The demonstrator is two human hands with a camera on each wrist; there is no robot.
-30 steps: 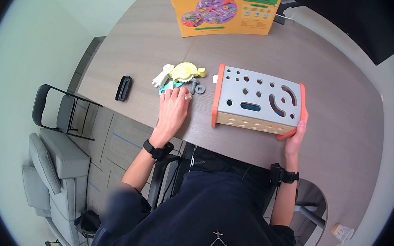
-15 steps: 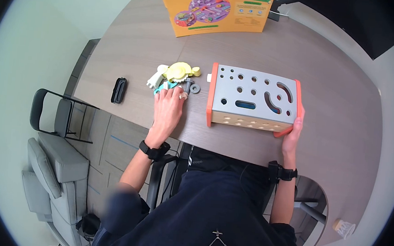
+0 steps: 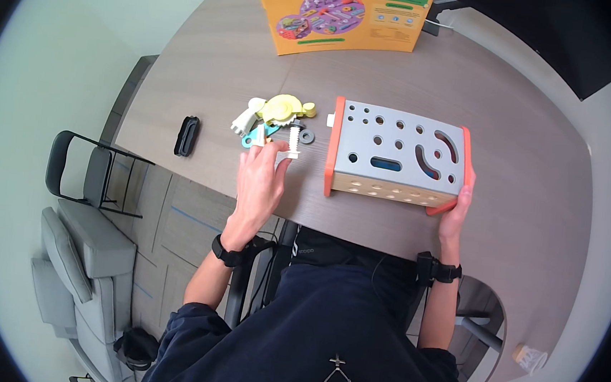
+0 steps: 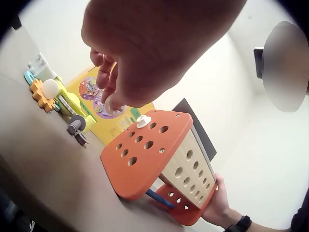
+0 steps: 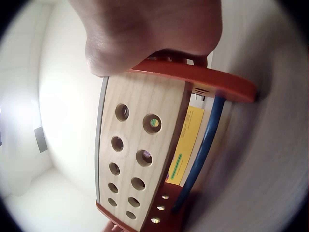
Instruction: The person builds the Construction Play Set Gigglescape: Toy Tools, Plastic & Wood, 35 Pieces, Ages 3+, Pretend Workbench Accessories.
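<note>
My left hand [image 3: 259, 184] pinches a white toy bolt [image 3: 294, 141] between thumb and fingertips, beside the cluster of loose parts on the table. The bolt's ridged shank points away from me, with its head toward me. Just right of it lies a grey ring-shaped nut [image 3: 307, 136]. My right hand [image 3: 456, 214] grips the orange right end panel [image 3: 466, 160] of a toy workbench. This box has a grey top [image 3: 403, 138] with holes and slots, and a pale wooden side [image 5: 137, 140] with round holes. A white knob [image 4: 143, 121] sticks out of its left end panel.
Yellow toy parts [image 3: 283, 108], a teal piece [image 3: 247, 142] and an orange gear [image 4: 42, 95] lie beyond my left hand. Farther left is a black case [image 3: 187, 136]. The yellow product box [image 3: 340, 18] stands at the back, near a dark monitor [image 3: 548, 30].
The white bolt, mostly hidden by my left hand before, now shows at full length in my fingertips. My right hand keeps its grip on the workbench.
</note>
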